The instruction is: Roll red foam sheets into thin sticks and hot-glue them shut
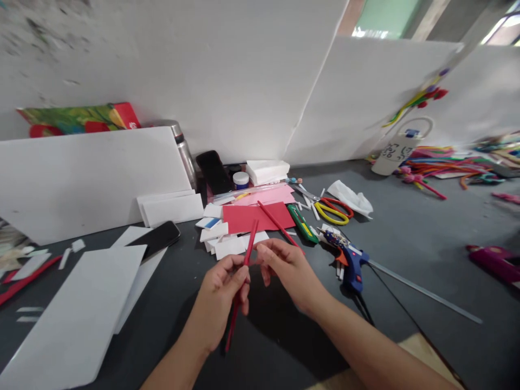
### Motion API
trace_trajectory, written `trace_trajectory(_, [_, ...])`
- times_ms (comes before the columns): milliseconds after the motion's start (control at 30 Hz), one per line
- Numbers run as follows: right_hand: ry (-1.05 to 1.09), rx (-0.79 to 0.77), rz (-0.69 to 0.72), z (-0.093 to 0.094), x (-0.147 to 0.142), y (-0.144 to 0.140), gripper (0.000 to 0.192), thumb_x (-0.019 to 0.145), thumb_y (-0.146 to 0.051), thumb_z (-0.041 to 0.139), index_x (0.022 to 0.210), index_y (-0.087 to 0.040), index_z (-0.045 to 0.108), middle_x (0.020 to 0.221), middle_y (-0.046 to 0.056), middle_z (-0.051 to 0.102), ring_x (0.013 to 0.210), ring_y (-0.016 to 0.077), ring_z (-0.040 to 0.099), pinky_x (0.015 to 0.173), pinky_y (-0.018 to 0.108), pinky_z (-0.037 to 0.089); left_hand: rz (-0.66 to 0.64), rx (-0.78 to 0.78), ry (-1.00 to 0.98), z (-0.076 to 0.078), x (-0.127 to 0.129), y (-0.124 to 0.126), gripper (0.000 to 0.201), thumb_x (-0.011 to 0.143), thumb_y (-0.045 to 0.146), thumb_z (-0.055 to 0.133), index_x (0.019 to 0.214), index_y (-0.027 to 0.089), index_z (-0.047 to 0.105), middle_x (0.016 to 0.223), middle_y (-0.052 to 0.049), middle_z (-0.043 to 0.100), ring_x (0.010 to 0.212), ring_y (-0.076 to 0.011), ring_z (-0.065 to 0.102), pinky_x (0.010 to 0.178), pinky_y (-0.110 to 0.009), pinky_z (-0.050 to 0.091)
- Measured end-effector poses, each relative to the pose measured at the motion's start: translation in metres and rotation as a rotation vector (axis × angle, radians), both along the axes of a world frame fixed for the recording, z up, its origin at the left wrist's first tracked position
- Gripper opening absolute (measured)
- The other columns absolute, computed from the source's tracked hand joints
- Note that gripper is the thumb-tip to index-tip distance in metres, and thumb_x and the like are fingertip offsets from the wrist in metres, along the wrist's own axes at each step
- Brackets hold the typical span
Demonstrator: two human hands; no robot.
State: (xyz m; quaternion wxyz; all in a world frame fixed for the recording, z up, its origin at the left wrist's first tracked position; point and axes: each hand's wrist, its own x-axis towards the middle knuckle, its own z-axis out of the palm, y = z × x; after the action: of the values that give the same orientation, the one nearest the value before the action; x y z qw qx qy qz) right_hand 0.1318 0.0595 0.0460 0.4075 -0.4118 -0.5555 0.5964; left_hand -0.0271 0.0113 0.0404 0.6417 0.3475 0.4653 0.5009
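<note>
Between the thumb and fingers of my left hand (225,290) is a thin red stick (231,330), perhaps rolled paper, slanting up and away from me. My right hand (284,268) is close beside it, thumb and fingertips pinched together near the stick. Whether those fingertips hold anything is too small to tell. Just beyond my hands lies a sheet of red paper (238,218), with a second thin red stick (273,218) across it. Small white cut pieces (227,247) lie left of the red paper.
A green cutter (303,223), scissors (331,211) and a blue glue gun (353,265) with a long glue stick lie to the right. White sheets (77,309), a black phone (160,238) and a leaning white board (93,184) occupy the left. A white bottle (394,154) stands far right.
</note>
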Motion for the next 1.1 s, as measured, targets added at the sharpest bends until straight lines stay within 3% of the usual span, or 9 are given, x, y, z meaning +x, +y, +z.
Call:
trace_trajectory(100, [0.162,-0.121,-0.01,-0.002,-0.0015,0.0028,0.03,0.086,-0.046,0.069,0.082,-0.017,0.061,0.057,-0.006,0.052,0.047,0.0079,0.046,0.048,0.021,0.039,-0.001,-0.02,-0.005,-0.0017,0.008,-0.0023,0.022,0.084,0.036,0.071,0.092,0.017,0.063,0.066,0.007,0.046,0.046,-0.0021,0.028,0.041,-0.014,0.02])
trace_trajectory(300, [0.223,-0.185,-0.039,-0.0048,-0.0021,0.001,0.027,0.082,-0.04,0.073,0.076,-0.017,0.061,0.052,-0.006,0.05,0.042,0.0064,0.041,0.042,0.02,0.035,0.019,-0.072,-0.041,-0.0042,0.008,-0.0014,0.024,0.084,0.038,0.07,0.091,0.017,0.062,0.066,0.007,0.044,0.047,-0.0025,0.021,0.043,-0.018,0.013])
trace_trajectory(433, [0.216,-0.183,-0.037,-0.0036,-0.0017,0.0014,0.027,0.081,-0.04,0.073,0.075,-0.016,0.062,0.049,-0.006,0.05,0.04,0.0064,0.04,0.04,0.019,0.034,0.009,-0.103,-0.109,-0.0094,0.0065,-0.0013,0.024,0.086,0.039,0.068,0.082,0.017,0.059,0.065,0.007,0.042,0.047,-0.0033,0.02,0.042,-0.019,0.011])
trace_trajectory(733, [0.215,-0.181,-0.038,-0.0051,-0.0024,0.0023,0.023,0.083,-0.038,0.073,0.081,-0.017,0.062,0.047,-0.009,0.047,0.039,0.0057,0.036,0.039,0.018,0.032,-0.021,-0.074,-0.034,-0.008,0.0108,-0.0025,0.024,0.082,0.038,0.074,0.089,0.018,0.062,0.058,0.01,0.033,0.047,-0.0039,0.016,0.043,-0.02,0.012])
trace_trajectory(933, [0.266,-0.188,-0.083,0.0004,0.0021,0.0058,0.029,0.082,-0.037,0.076,0.072,-0.018,0.056,0.046,-0.009,0.045,0.038,0.0048,0.036,0.039,0.018,0.031,-0.072,-0.102,-0.049,-0.0094,0.0116,-0.0043,0.023,0.083,0.036,0.074,0.091,0.017,0.065,0.06,0.009,0.037,0.047,-0.0035,0.016,0.043,-0.021,0.01])
trace_trajectory(1100, [0.337,-0.224,-0.068,0.0003,0.0049,0.0076,0.029,0.079,-0.04,0.078,0.074,-0.017,0.062,0.051,-0.007,0.049,0.039,0.0042,0.036,0.037,0.018,0.03,-0.065,-0.134,-0.084,-0.0061,0.0106,-0.0046,0.028,0.083,0.042,0.073,0.092,0.015,0.068,0.063,0.006,0.048,0.044,-0.0016,0.017,0.042,-0.02,0.009])
